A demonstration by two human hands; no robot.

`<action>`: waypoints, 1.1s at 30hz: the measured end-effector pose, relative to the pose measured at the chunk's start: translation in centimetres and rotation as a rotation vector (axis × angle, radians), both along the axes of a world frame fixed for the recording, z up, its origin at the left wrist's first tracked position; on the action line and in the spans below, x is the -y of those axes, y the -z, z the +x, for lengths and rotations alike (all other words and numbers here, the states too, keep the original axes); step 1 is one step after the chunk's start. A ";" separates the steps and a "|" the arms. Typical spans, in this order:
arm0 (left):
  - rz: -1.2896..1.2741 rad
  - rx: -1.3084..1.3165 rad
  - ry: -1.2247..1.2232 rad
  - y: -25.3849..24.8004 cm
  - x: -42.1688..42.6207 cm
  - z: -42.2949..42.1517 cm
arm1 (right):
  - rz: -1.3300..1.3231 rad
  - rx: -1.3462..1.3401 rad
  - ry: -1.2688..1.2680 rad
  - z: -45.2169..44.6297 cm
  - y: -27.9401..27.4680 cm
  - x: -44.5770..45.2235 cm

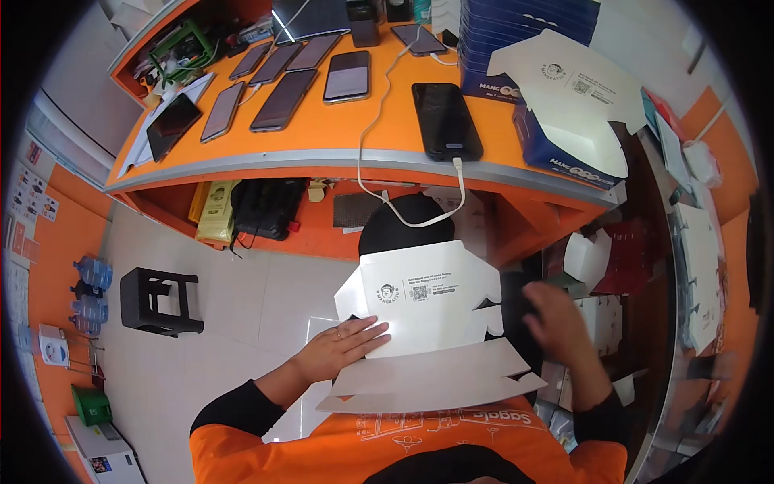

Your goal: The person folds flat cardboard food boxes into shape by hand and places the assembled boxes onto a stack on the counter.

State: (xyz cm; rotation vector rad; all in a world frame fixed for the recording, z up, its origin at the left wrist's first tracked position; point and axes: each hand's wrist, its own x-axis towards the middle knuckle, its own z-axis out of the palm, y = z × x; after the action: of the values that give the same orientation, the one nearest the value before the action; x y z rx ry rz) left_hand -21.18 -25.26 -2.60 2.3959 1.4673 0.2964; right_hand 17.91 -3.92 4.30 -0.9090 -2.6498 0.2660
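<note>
A flat, unfolded white food-box carton (435,302) with a printed logo and a QR code lies in front of my body, over my lap. My left hand (351,345) rests on its left edge, fingers stretched out flat. Below it, close to my orange shirt, is another greyish cardboard panel (435,375) with slits at its right end. My right hand (558,324) is off the carton's right side, touching neither panel. It is somewhat blurred, with its fingers apart and nothing visible in them.
Several phones (284,101) lie on the orange desk (322,137); a black phone (446,121) near its edge has a white cable (363,161) hanging down. Folded blue boxes (516,48) are stacked at right, beside an open box (568,149). A black stool (161,300) stands left.
</note>
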 end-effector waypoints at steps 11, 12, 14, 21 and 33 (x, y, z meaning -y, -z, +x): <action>0.100 -0.012 -0.044 -0.5 -0.4 0.1 | 0.132 0.154 -0.265 -2.5 4.1 2.2; 0.097 -0.004 -0.045 -0.5 -0.5 0.1 | 0.131 0.132 -0.297 -2.5 4.4 2.0; 0.083 0.033 -0.042 -0.4 -0.7 0.1 | 0.131 0.090 -0.361 -2.4 5.5 1.3; 0.060 0.100 -0.039 -0.7 -1.1 0.0 | 0.170 -0.010 -0.470 -3.6 8.3 -0.7; 0.167 0.118 -0.041 -2.5 -1.8 -0.5 | -0.106 -0.059 -0.565 -5.4 5.9 -1.2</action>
State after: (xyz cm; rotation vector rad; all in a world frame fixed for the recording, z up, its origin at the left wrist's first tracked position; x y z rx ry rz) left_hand -21.72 -23.51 -0.13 2.4310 1.4928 0.5811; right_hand 12.52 -2.74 -1.59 -0.1509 -2.8004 0.5558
